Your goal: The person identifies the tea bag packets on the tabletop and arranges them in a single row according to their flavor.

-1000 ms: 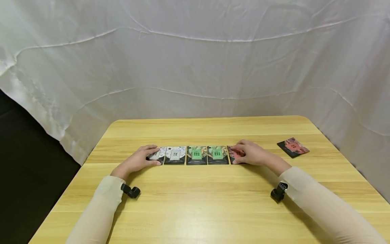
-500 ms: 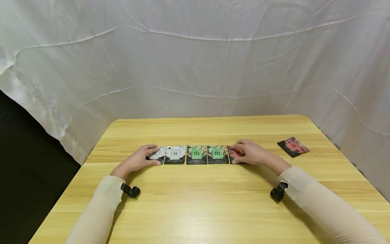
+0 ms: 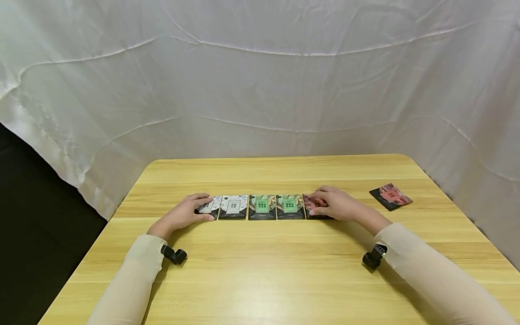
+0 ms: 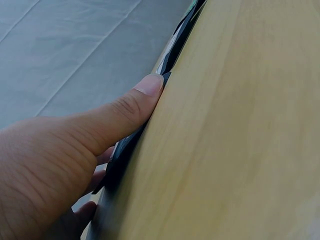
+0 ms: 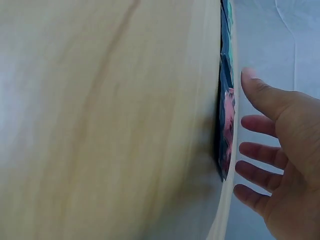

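Observation:
Several flat square sachets lie edge to edge in a row. My left hand (image 3: 188, 210) rests on the leftmost white-and-black sachet (image 3: 209, 206), its thumb along the near edge and its fingers extended; the hand covers part of it. Beside that lie a second white sachet (image 3: 233, 207) and two green ones, the left green sachet (image 3: 262, 207) and the right green sachet (image 3: 290, 206). Over the red-and-black sachet (image 3: 310, 204) at the right end is my right hand (image 3: 336, 204). In the right wrist view its fingers are spread and stand slightly off that sachet (image 5: 228, 130).
Another red-and-black sachet (image 3: 392, 197) lies askew at the far right of the wooden table (image 3: 260, 271). A pale curtain (image 3: 260, 90) hangs behind the table, and a dark area (image 3: 40, 225) lies off its left side.
My right hand has eased slightly off the end red sachet, and more of that sachet shows. My left hand and the other sachets look unmoved.

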